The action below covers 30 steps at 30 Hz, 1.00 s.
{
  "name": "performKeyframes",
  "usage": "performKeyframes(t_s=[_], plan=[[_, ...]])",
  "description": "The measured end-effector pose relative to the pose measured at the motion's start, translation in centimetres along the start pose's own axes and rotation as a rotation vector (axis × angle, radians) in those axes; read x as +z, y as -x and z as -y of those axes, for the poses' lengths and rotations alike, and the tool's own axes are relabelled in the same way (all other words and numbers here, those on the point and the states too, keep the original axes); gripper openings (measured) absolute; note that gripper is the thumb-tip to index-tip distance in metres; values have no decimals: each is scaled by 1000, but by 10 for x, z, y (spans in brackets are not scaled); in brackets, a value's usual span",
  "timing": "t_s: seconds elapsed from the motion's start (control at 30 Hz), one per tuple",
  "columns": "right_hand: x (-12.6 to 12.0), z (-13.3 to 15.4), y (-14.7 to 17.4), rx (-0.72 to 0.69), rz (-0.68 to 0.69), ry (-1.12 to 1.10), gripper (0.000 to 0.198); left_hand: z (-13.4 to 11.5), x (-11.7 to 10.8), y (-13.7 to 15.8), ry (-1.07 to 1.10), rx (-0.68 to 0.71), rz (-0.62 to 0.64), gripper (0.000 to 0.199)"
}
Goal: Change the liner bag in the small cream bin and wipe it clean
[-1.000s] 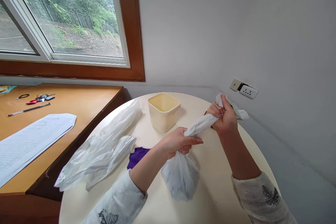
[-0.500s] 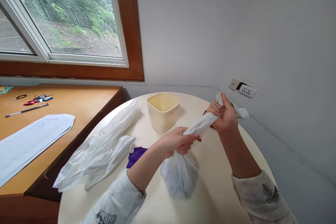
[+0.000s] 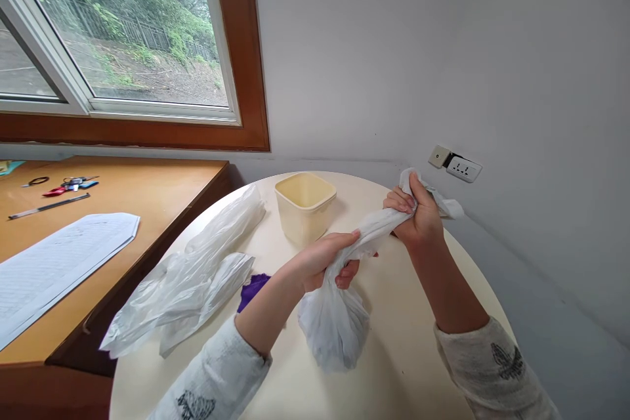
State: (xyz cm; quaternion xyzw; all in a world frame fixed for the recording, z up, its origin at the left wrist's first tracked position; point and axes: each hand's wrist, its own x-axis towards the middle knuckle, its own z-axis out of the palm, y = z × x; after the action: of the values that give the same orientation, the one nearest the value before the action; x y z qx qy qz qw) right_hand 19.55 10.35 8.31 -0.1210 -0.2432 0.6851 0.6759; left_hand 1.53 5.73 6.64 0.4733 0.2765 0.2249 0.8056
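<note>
One bag (image 3: 335, 335) bulges below the left grip (image 3: 322, 258).

Daylight is admitted by the window (image 3: 147, 33) left of the grip; below, soft shadow is cast beside the bag (image 3: 335, 335).

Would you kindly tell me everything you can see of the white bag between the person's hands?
The white bag looks like crinkled, slightly translucent plastic. Its lower part bulges into a rounded bundle; its contents are hidden. Above, it gathers into a narrow neck slanting up to the right. The left hand curls around the neck just above the bundle; the right hand clutches it higher up, loose plastic jutting beyond. Whether the bundle touches the table is unclear.
</note>
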Motion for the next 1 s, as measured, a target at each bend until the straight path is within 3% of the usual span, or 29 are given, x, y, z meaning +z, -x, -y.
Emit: performKeyframes(t_s=[0.2,0.4,0.5,0.57,0.63,0.7,0.87,0.93,1.0], plan=[[-10,-1,-4,-76,-144,138,27,2,-2,0,30,43,34,37],[-55,15,-13,-161,-330,247,25,2,-6,-3,3,79,0,32],[-70,25,-14,-305,-423,309,29,0,-9,-1,-15,72,-12,31],[-68,30,-11,-432,-415,408,28,-1,-10,0,-32,68,-15,30],[-57,31,-5,-477,-287,536,24,-2,-10,1,-53,68,-11,31],[-43,30,4,-398,-48,686,35,-2,-11,2,-72,69,-1,32],[-23,20,22,89,624,1205,90,-1,-12,4,-111,67,43,35],[-23,11,27,229,771,1336,93,-2,-11,5,-144,60,52,37],[-27,0,29,322,834,1363,74,-4,-10,7,-187,53,53,38]])
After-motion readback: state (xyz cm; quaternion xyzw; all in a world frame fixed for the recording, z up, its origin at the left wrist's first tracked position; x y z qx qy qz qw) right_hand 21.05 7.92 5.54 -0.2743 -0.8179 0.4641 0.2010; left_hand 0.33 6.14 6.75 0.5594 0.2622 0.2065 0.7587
